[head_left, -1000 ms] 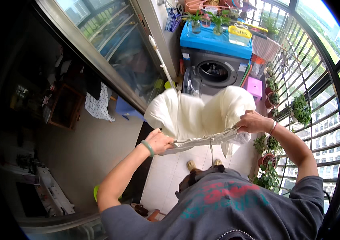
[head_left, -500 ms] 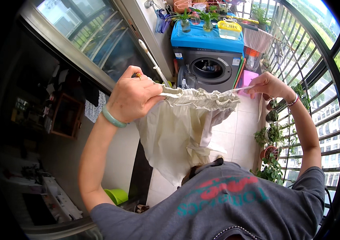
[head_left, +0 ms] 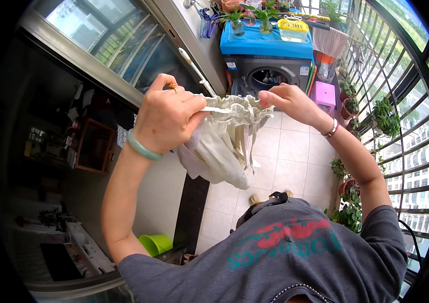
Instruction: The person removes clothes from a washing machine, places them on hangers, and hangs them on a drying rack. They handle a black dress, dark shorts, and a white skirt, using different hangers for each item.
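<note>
Raised before my chest, a pale cream garment [head_left: 219, 151] hangs from its gathered elastic waistband [head_left: 239, 108]; whether it is trousers or a skirt I cannot tell. My left hand [head_left: 166, 118], with a green bangle at its wrist and a gold ring, grips the left end of the waistband between thumb and fingers. At the opposite end, my right hand [head_left: 295, 103] pinches the band, its fingertips partly hidden by the cloth. Narrow strips of fabric dangle below the right part of the waistband. The lower cloth hangs in loose folds above the tiled floor.
Ahead stands a dark grey front-loading washing machine [head_left: 245, 65] under a blue cover [head_left: 255, 46], bearing jarred plants and a yellow basket [head_left: 295, 30]. A white pole [head_left: 197, 70] leans left. A pink box [head_left: 323, 96] and potted plants line the right railing. A green bin [head_left: 156, 244] sits lower left.
My right hand has moved left, nearer my left hand. The waistband, stretched wide before, is now bunched, and the cloth hangs narrower and higher.
</note>
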Motion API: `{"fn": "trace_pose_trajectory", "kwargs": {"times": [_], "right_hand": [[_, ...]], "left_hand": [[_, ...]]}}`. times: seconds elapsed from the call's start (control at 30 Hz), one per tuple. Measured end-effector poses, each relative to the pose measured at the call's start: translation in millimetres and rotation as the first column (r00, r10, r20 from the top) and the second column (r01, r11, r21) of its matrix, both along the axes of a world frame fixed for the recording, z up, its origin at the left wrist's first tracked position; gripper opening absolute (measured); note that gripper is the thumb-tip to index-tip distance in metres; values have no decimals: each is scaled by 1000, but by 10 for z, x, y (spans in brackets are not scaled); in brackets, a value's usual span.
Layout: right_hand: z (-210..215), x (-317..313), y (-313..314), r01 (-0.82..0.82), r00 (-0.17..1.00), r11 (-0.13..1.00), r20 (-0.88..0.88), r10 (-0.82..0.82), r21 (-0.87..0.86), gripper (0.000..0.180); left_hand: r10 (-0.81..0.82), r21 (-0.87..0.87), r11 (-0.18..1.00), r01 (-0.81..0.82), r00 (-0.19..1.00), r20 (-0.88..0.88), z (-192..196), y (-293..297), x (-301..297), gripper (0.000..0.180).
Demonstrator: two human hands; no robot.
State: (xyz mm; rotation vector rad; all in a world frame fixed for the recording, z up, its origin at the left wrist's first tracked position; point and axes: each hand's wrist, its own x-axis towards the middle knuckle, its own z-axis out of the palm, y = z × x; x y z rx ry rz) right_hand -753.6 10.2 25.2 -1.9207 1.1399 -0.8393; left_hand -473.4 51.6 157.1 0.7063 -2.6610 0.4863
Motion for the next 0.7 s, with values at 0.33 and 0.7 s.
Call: {"fn": "trace_pose_trajectory", "kwargs": {"times": [0.33,0.7], "right_hand": [[338,238,492,-456,886,547,-298,355,-702,24],[-187,-140,218,-169,985,901,-112,135,-398,43]], "left_hand": [[137,30,990,-137,990,-16,-49,-218,159,14],[74,26,997,-73,996,-42,81,-282,58,9]]}}
